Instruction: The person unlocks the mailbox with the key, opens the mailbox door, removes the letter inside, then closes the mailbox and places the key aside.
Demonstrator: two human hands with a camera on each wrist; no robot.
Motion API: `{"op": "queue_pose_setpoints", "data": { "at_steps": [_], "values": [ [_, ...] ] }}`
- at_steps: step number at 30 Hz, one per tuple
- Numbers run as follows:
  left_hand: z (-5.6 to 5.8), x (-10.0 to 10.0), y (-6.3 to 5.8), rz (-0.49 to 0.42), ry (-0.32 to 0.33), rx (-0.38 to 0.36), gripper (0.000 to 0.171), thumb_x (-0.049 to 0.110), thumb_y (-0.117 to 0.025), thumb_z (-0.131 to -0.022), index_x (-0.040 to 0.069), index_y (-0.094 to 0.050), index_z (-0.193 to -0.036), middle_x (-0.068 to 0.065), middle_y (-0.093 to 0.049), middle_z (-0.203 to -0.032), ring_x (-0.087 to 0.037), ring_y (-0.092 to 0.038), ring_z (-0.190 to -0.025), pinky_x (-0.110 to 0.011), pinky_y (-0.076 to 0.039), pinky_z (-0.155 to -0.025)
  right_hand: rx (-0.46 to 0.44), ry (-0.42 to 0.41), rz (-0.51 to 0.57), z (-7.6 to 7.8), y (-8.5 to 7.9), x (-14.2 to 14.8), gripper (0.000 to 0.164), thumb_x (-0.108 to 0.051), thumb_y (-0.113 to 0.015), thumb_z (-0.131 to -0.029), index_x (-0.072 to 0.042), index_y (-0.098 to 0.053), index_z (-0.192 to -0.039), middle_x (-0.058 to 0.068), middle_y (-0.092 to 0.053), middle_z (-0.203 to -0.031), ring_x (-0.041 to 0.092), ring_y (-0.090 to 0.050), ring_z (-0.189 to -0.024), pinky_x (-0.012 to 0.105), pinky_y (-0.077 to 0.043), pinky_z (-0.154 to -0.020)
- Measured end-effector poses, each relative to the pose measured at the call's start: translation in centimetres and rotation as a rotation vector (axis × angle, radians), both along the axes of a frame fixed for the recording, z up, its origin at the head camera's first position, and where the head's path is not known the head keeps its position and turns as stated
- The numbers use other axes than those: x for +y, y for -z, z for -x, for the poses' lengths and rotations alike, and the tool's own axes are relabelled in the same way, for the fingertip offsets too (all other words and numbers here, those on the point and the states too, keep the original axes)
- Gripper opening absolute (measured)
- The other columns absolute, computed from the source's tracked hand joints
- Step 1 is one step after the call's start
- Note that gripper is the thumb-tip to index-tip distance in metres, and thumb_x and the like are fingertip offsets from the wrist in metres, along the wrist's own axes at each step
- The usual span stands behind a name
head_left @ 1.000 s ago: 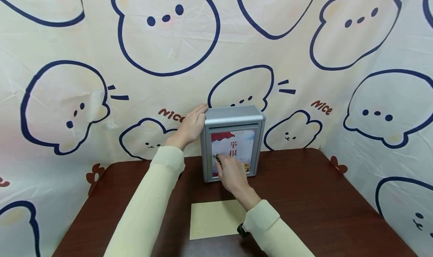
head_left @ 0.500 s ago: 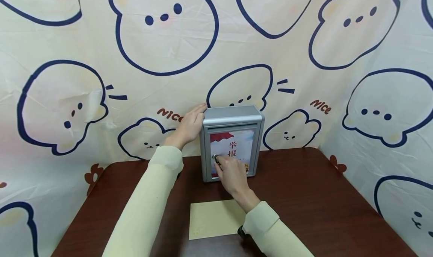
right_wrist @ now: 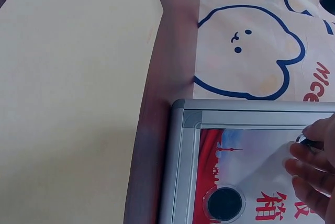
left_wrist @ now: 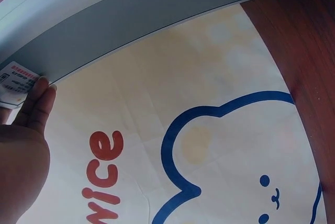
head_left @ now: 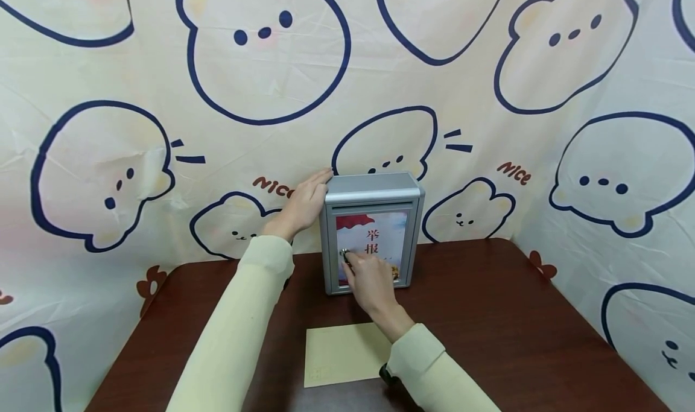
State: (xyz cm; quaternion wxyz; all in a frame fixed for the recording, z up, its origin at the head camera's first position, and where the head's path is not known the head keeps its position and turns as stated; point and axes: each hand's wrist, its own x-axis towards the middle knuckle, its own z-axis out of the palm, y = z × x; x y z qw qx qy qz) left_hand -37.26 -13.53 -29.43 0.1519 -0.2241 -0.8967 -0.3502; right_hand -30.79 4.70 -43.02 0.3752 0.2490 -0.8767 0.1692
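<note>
A grey metal box (head_left: 374, 186) with a printed front panel of red characters stands upright at the back of the table. My left hand (head_left: 303, 207) rests against its upper left side, fingers extended; in the left wrist view the fingertips touch the side beside a white label (left_wrist: 20, 80). My right hand (head_left: 371, 282) is at the left of the front panel, at a small silver lock (head_left: 344, 253). Its thumb and fingers pinch a small dark-headed key (right_wrist: 305, 141) there, mostly hidden by the fingers.
A pale yellow paper or envelope (head_left: 342, 358) lies on the brown table (head_left: 488, 327) under the right forearm. Close behind the box hangs a cloth backdrop (head_left: 260, 86) with cartoon bears. A round dark disc (right_wrist: 225, 203) shows low on the front panel.
Both hands keep their places on the box. The right fingers shift only very slightly at the lock; the whole view drifts a little.
</note>
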Motion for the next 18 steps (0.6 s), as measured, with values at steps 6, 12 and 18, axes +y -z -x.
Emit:
{"op": "queue_pose_setpoints", "data": {
  "at_steps": [6,12,18],
  "values": [
    [0.00,-0.10,-0.03,-0.006,0.017,0.002,0.057,0.026,-0.024,-0.106,0.007,-0.039,-0.158,-0.004,-0.031,-0.167,-0.020,-0.022,-0.155,-0.040,-0.019,-0.127,0.013,0.000,-0.002,0.05,0.10,-0.08,0.015,-0.020,-0.078,-0.092,-0.009,-0.081,-0.103,0.005,-0.078,-0.092,0.018,-0.072,-0.068,0.031,-0.058,-0.054],
    [-0.04,-0.14,0.11,-0.021,0.019,-0.002,0.057,0.027,-0.024,-0.106,0.008,-0.039,-0.158,-0.003,-0.031,-0.167,-0.019,-0.022,-0.155,-0.040,-0.019,-0.127,0.017,0.003,-0.019,-0.04,0.12,-0.17,0.016,-0.020,-0.077,-0.093,-0.009,-0.081,-0.104,0.005,-0.078,-0.098,0.020,-0.075,-0.076,0.035,-0.061,-0.059],
    [0.00,-0.09,0.15,-0.029,0.019,0.002,0.058,0.027,-0.024,-0.106,0.008,-0.038,-0.158,-0.003,-0.031,-0.167,-0.019,-0.022,-0.155,-0.040,-0.019,-0.127,0.052,0.002,-0.046,0.02,0.08,-0.16,0.013,-0.021,-0.077,-0.093,-0.009,-0.080,-0.098,0.003,-0.076,-0.091,0.019,-0.071,-0.067,0.031,-0.056,-0.051]
  ]
}}
